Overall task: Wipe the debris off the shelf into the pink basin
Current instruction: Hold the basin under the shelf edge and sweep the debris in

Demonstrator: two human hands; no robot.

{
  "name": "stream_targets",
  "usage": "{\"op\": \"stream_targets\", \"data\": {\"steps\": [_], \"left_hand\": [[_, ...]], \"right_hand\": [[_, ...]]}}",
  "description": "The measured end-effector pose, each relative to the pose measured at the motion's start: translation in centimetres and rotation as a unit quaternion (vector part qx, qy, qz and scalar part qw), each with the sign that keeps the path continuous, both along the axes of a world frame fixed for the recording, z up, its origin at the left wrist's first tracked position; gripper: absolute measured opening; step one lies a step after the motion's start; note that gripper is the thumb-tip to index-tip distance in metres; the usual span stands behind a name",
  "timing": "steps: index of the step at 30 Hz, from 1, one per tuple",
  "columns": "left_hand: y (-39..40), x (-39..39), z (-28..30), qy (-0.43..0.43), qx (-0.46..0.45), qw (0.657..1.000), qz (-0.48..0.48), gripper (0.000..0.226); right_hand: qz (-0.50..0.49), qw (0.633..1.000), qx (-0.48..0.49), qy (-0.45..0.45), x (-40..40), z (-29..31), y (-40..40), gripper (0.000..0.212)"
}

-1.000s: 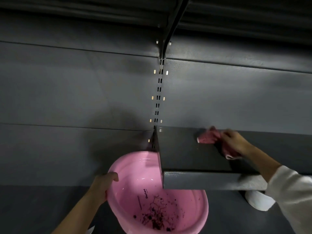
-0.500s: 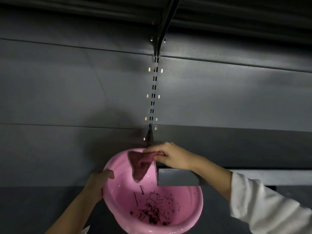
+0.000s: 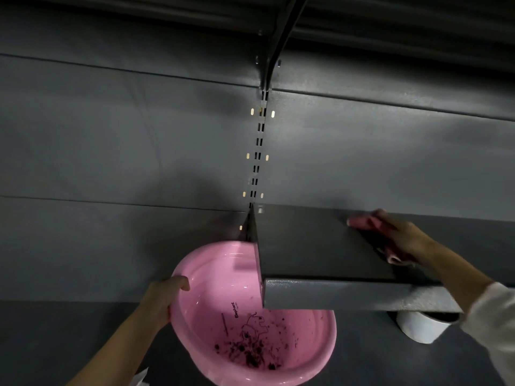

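Inside the pink basin (image 3: pixel 211 296), dark print reads "Elephant" (image 3: pixel 235 310), running vertically up the inner wall at about 12 o'clock from the debris (image 3: pixel 250 353). Smaller print beside it and a long line at 9 o'clock are illegible.

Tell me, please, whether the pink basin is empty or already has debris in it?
Not empty: dark crumbs and strands lie scattered across the bottom of the pink basin, which the left hand holds under the shelf's end.
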State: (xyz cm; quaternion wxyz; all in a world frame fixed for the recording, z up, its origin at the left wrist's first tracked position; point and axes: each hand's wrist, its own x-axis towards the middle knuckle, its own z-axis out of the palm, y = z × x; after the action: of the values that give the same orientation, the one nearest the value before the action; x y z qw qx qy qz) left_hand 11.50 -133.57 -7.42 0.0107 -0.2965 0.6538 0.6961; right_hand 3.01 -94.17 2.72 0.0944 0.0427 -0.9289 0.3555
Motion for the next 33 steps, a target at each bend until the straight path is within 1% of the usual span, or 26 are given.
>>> {"op": "stream_targets", "data": {"steps": [2, 4, 6, 7, 10, 12, 16, 18, 21, 24, 26, 29, 30, 32, 33], "left_hand": [[0.1, 0.0, 0.0, -0.004, 0.003, 1.0, -0.001, 0.029], [0.3, -0.1, -0.1, -0.004, 0.003, 1.0, 0.001, 0.03], [0.6, -0.2, -0.2, 0.0, 0.004, 1.0, -0.003, 0.033], [0.7, -0.2, -0.3, 0.002, 0.005, 1.0, -0.004, 0.035], [1.1, -0.3, -0.5, 0.004, 0.004, 1.0, -0.006, 0.043], [1.1, -0.3, -0.5, 0.001, 0.002, 1.0, -0.006, 0.045], [0.3, -0.2, -0.7, -0.01, -0.01, 1.0, -0.007, 0.045], [-0.1, -0.2, -0.7, -0.013, -0.01, 1.0, 0.002, 0.041], [-0.8, -0.1, -0.8, -0.003, 0.0, 1.0, 0.016, 0.036], [-1.4, 0.1, -1.0, 0.006, -0.001, 1.0, 0.007, 0.034], [-1.9, 0.3, -1.0, 0.01, -0.005, 1.0, -0.002, 0.03], [-3.1, 0.7, -1.2, 0.002, -0.019, 1.0, 0.016, 0.018], [-3.5, 0.8, -1.4, 0.0, -0.021, 1.0, 0.024, 0.016], [-4.3, 1.3, -2.1, 0.008, -0.031, 0.999, 0.038, 0.011], [-4.8, 1.6, -2.7, 0.007, -0.042, 0.998, 0.049, 0.014]], "right_hand": [[0.011, 0.999, 0.004, -0.045, -0.1, -1.0, -0.1, 0.036], [0.015, 0.998, -0.001, -0.067, 0.5, -1.1, -1.8, 0.035], [0.056, 0.995, 0.004, -0.085, 1.6, -1.0, -4.2, 0.035], [0.089, 0.991, 0.029, -0.091, 2.1, -1.0, -5.5, 0.035], [0.181, 0.975, 0.108, -0.066, 3.5, -1.1, -8.9, 0.046], [0.226, 0.964, 0.131, -0.052, 3.7, -1.2, -11.0, 0.05], [0.295, 0.947, 0.122, -0.029, 4.4, -1.3, -15.8, 0.049], [0.317, 0.942, 0.111, -0.023, 4.7, -1.3, -18.0, 0.047], [0.328, 0.94, 0.078, -0.054, 5.1, -1.2, -20.3, 0.045], [0.329, 0.936, 0.1, -0.072, 5.6, -0.8, -21.8, 0.045], [0.328, 0.938, 0.106, -0.035, 6.0, -0.1, -22.7, 0.044], [0.328, 0.935, 0.102, 0.091, 7.3, 0.3, -24.4, 0.047], [0.333, 0.93, 0.103, 0.116, 8.1, -0.1, -25.0, 0.051], [0.356, 0.918, 0.119, 0.13, 9.8, -2.0, -26.2, 0.059], [0.369, 0.911, 0.136, 0.122, 10.6, -3.2, -26.9, 0.063]]}}
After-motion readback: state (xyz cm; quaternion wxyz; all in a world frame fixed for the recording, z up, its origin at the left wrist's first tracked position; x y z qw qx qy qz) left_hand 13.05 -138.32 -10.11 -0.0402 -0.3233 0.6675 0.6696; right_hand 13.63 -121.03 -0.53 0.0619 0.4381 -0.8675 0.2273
